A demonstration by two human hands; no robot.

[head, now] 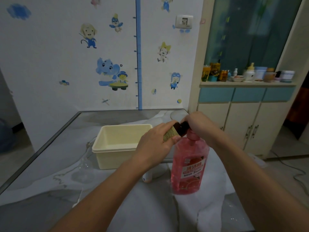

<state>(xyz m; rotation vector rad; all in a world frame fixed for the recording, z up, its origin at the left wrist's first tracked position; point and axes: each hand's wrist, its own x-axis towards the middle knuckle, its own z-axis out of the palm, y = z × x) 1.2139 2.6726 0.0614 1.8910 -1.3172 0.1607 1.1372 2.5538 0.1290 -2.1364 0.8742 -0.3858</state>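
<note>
— Wall fills the top of my feed: flat white, matte, covered in cartoon stickers, a blue elephant (107,69) among them. A blue height ruler (138,56) runs straight down to the table (50,148).

— What's the table like?

— Glossy grey top with a thin dark edge, and a crumpled white sheet (150,206) draped over the near part. On it sits a rectangular cream plastic tub (117,144), with smooth walls, a rolled rim and its open side up.

— And the hands?

— Both are raised just right of the tub. I've got the left hand (155,144) wrapped round the body of a small brown bottle (179,128), fingers curled over the top and thumb underneath. The right hand (199,126) has its fingers bunched tight round the bottle's neck end, so the cap is hidden from me.

— Where exactly is that bottle?

— Lying nearly level between the two hands, directly above the pump top of a tall pink bottle (190,164). Whether it's touching the pump, I can't tell.

— Any writing?

— The small one is dark and glossy with a tan label, the print too fine to read. The pink one is see-through plastic full of rosy liquid. Its label has large white Chinese characters, a "3" below them and citrus slices pictured.

— Background right?

— Cream cabinet (242,118) with blue drawer fronts, and jars and cans (247,74) crowded along its ledge.
</note>
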